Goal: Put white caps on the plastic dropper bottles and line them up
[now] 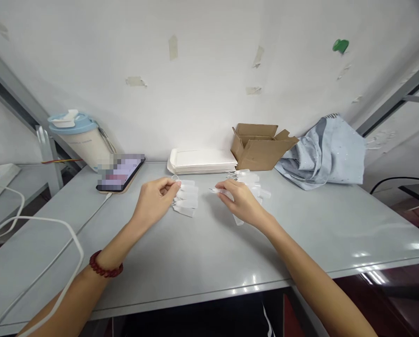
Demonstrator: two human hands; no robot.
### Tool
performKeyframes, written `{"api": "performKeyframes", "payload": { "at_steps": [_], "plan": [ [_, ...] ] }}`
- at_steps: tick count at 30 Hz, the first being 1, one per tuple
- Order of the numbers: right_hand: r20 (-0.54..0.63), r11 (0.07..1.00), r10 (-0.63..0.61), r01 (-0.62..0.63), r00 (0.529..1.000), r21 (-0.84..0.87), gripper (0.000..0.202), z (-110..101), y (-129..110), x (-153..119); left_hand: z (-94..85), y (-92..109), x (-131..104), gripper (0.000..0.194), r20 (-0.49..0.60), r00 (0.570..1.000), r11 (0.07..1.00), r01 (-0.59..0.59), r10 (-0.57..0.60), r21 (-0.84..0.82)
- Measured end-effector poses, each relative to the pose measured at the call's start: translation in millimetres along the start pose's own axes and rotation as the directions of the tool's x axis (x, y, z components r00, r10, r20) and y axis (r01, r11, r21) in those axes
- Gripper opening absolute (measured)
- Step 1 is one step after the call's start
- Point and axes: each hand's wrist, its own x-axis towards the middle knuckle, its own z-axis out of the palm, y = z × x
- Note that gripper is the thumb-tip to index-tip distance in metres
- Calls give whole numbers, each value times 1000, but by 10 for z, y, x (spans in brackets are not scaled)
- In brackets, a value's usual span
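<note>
My left hand [156, 199] is closed in a pinch at the end of the top piece in a short column of small translucent white sleeves [187, 196]. A thin wire loop [175, 178] shows just above its fingertips. Between the thumb and fingers of my right hand [242, 201] is another small white sleeve [221, 191], with a thin dark tip pointing left. Beside and partly under that hand lies a loose pile of similar sleeves [249, 177], some with wire ends showing. My right hand hides part of this pile.
A stack of white envelopes [202, 161] lies against the wall, beside an open cardboard box [260, 154]. Grey-blue cloth [330, 154] sits at the right. At the left are a phone [121, 174], its white cable [90, 217] and a tilted tumbler [83, 140] on the grey table [195, 262].
</note>
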Motion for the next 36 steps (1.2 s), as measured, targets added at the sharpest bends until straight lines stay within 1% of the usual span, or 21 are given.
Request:
{"api": "performKeyframes", "payload": {
  "at_steps": [2, 5, 7, 11, 14, 19, 23, 27, 30, 36],
  "plan": [
    [-37, 996, -17, 20, 999, 82, 17, 9, -46, -9, 34, 5, -24, 29, 71, 997, 998, -26, 31, -60],
    [-60, 985, -1, 12, 998, 173, 17, -5, -127, -15, 78, 1, -54, 25, 163, 984, 993, -56, 72, -105],
    [-52, 975, 17, -5, 998, 222, 17, -23, -177, -17, 101, 1, -74, 25, 207, 975, 993, -58, 77, -98],
    [-31, 952, 50, -38, 998, 305, 18, -44, -244, -29, 132, 17, -114, 32, 303, 948, 995, -76, 94, -71],
    [-40, 939, 38, -21, 998, 343, 19, -41, -265, -42, 149, 36, -138, 33, 373, 921, 994, -95, 110, -58],
    [-53, 927, 19, 2, 998, 374, 19, -42, -284, -48, 166, 49, -155, 25, 398, 904, 988, -134, 154, -78],
    [-37, 927, 34, -17, 999, 375, 18, -56, -284, -41, 148, 75, -150, 23, 405, 906, 981, -52, 125, -188],
    [-41, 921, 44, -24, 998, 388, 19, -55, -278, -38, 105, 126, -137, 24, 393, 917, 973, 19, 75, -230],
    [-44, 917, 52, -30, 998, 399, 17, -48, -283, -37, 81, 150, -131, 24, 402, 912, 965, 30, 80, -261],
    [-7, 901, 58, -50, 998, 432, 15, -50, -302, -43, 71, 159, -138, 24, 438, 893, 955, 33, 104, -295]
  ]
}}
